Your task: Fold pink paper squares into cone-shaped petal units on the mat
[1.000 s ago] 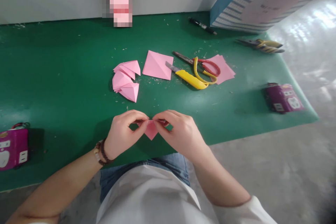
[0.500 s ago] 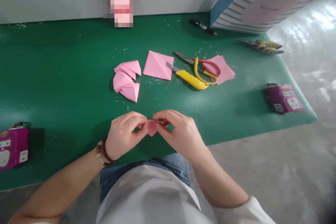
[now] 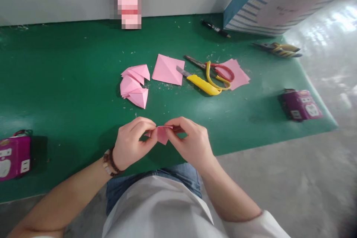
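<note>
Between my two hands, near the front edge of the green table (image 3: 83,119), is a small piece of folded pink paper (image 3: 162,135). My left hand (image 3: 135,141) pinches its left side between thumb and fingers. On the right side, my right hand (image 3: 192,139) pinches the same paper near its top edge. Part of the paper is hidden behind my fingers. Beyond my hands lies a cluster of folded pink paper pieces (image 3: 135,85). A square of creased pink paper (image 3: 167,68) rests to the right of that cluster.
A yellow-handled knife (image 3: 203,84) touches the creased square. Scissors (image 3: 220,72) with red and yellow handles overlap more pink sheets (image 3: 238,74). Farther back are a pen (image 3: 216,29), pliers (image 3: 284,49) and a striped box (image 3: 273,7). Purple boxes (image 3: 302,105) sit at either side.
The folded paper has turned slightly in my fingers, its lower point shifting a little to the right. My right hand has moved very slightly. Everything else lies as before.
</note>
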`<state>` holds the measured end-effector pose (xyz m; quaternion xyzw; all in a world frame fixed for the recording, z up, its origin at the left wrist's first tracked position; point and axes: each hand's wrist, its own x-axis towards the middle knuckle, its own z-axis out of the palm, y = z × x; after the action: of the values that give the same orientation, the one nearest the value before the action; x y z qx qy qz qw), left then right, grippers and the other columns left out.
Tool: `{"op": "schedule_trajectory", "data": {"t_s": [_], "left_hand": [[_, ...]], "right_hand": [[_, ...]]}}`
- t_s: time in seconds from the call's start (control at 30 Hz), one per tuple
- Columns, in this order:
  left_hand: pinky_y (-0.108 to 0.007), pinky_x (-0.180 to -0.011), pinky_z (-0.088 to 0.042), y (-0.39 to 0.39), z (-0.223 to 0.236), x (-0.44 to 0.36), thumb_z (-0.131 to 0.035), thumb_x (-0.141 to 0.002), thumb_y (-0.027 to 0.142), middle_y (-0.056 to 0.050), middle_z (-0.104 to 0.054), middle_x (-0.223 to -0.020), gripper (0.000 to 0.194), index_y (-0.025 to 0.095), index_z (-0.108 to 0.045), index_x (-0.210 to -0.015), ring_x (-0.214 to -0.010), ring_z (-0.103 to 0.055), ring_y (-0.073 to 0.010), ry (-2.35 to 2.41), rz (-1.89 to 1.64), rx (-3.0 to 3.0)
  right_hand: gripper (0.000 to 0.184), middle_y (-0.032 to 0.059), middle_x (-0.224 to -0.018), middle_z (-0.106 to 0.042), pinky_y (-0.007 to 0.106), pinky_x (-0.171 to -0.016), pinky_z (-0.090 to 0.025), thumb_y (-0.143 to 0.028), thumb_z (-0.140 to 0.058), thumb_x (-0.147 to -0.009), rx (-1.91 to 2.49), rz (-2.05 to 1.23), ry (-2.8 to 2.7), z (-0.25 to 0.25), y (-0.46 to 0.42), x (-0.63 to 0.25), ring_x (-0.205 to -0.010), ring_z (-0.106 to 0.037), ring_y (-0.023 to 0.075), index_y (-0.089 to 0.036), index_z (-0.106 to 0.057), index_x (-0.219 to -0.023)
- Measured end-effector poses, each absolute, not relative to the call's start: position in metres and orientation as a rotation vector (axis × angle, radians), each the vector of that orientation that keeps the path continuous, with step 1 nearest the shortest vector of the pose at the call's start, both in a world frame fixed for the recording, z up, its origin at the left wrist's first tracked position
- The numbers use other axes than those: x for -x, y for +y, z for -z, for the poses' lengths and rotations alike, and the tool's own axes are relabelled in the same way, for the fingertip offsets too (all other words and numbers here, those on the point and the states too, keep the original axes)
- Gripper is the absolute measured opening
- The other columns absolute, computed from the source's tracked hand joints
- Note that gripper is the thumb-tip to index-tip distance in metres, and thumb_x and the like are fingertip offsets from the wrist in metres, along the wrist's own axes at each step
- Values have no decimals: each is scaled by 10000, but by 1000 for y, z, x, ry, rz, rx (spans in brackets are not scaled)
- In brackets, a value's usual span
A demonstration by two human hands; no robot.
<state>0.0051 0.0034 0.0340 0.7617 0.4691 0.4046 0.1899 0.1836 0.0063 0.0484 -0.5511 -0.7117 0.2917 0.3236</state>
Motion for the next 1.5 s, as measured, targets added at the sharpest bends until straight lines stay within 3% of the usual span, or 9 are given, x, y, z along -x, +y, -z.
{"op": "schedule_trajectory", "data": {"t_s": [0.13,0.3,0.47,0.87,0.97,1.1,1.23,1.37,1.5], "left_hand": [[-189,-664,-560,5,-29,-8,-619,-798,142,-12,-696,-903,81,190,-575,-846,-758,-676,-107,1386,-952,-1898],[-142,-564,-504,6,-29,-8,-645,-803,183,36,-675,-752,124,193,-530,-757,-620,-623,-71,1412,-904,-1718],[-148,-532,-463,7,-33,-8,-629,-822,208,30,-660,-699,152,186,-521,-718,-573,-580,-66,1467,-925,-1677],[-186,-587,-540,4,-28,-7,-644,-835,272,20,-662,-761,165,200,-496,-822,-671,-688,-119,1390,-879,-1494],[-155,-568,-529,4,-29,-6,-602,-868,251,47,-651,-687,138,208,-485,-811,-645,-697,-106,1354,-886,-1534],[-149,-583,-516,2,-28,-5,-610,-863,219,48,-674,-706,92,210,-526,-828,-639,-684,-93,1375,-920,-1741],[-201,-671,-534,1,-23,-5,-652,-826,204,1,-728,-858,126,206,-569,-920,-746,-703,-130,1338,-944,-2025],[-258,-802,-535,2,-21,-4,-592,-856,165,-72,-719,-1019,61,191,-544,-828,-938,-693,-179,1279,-1001,-2227],[-250,-727,-514,4,-24,-2,-548,-860,132,-70,-687,-962,89,187,-563,-792,-824,-658,-160,1323,-1001,-2365]], "right_hand": [[74,-12,-741,-713,188,-581,-548,-180,-619,-861,1413,-714,-1873,-47,8,-182,-636,-680,108,-214,-658,-809],[187,21,-915,-733,230,-671,-590,-207,-643,-846,1391,-855,-1864,-44,6,-179,-723,-710,128,-214,-624,-1032],[71,-18,-717,-697,191,-551,-532,-170,-598,-858,1430,-794,-1854,-37,5,-176,-612,-672,110,-222,-611,-812],[93,-17,-738,-692,195,-553,-511,-136,-579,-842,1354,-654,-1891,-27,3,-176,-606,-658,110,-228,-595,-854],[113,-8,-810,-700,206,-600,-531,-165,-607,-857,1282,-623,-1907,-25,2,-178,-647,-669,110,-230,-576,-944],[156,-21,-792,-685,211,-607,-524,-88,-573,-845,1230,-570,-1893,-21,0,-179,-647,-658,105,-237,-550,-886],[180,-3,-828,-700,244,-657,-539,-64,-586,-841,1151,-501,-1868,-18,1,-182,-731,-672,127,-238,-545,-859],[210,15,-837,-700,268,-669,-544,-28,-581,-833,1088,-455,-1882,-16,2,-184,-751,-665,141,-234,-547,-853],[245,26,-852,-704,279,-654,-549,-15,-599,-815,1002,-440,-1917,-15,0,-183,-740,-654,149,-234,-574,-920]]}}
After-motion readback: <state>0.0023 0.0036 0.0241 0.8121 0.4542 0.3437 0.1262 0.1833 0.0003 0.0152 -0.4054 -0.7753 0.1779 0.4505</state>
